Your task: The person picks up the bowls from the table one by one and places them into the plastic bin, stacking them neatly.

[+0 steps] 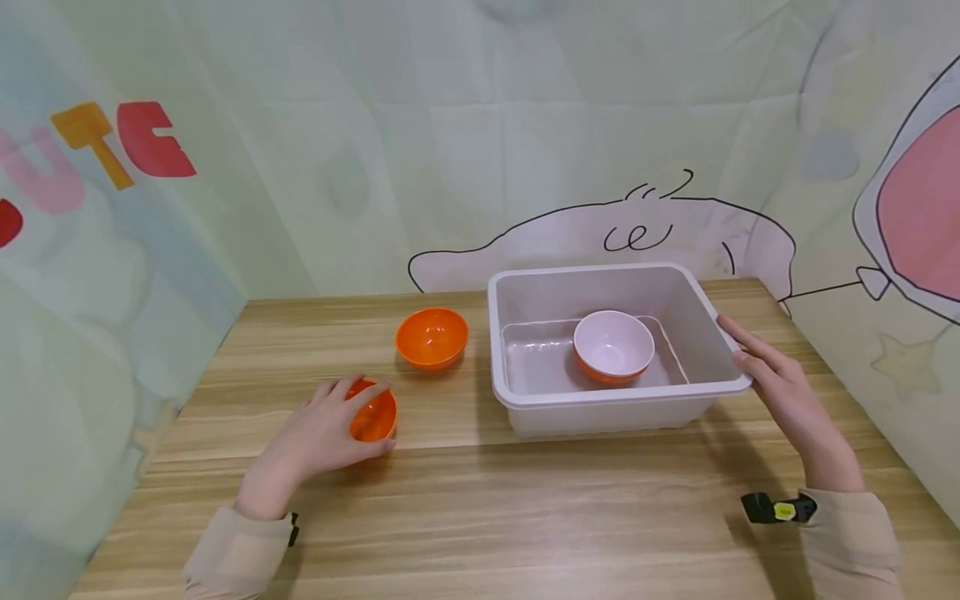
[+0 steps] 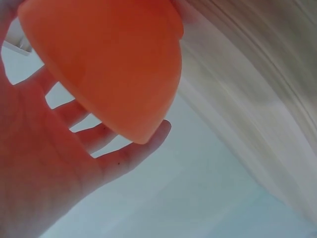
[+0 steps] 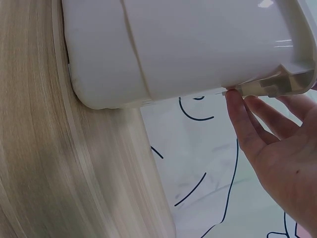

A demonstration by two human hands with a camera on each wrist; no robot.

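Observation:
On the left of the table, my left hand (image 1: pixel 322 429) spreads its fingers and thumb round the rim of an orange bowl (image 1: pixel 377 417). The left wrist view shows this bowl's smooth outer wall (image 2: pixel 114 64), with a gap between it and the palm. My right hand (image 1: pixel 787 396) holds the right rim of a light grey plastic tub (image 1: pixel 600 398), fingers curled at its edge. Inside the tub, right of its middle, sits a bowl (image 1: pixel 613 343) that is white inside and orange below. Whether that is one bowl or two stacked, I cannot tell.
A second orange bowl (image 1: pixel 432 337) stands upright between the left hand and the tub, farther back. The wooden table (image 1: pixel 525 517) ends at a printed cloth backdrop (image 1: pixel 420 167), which also rises along the left and right sides.

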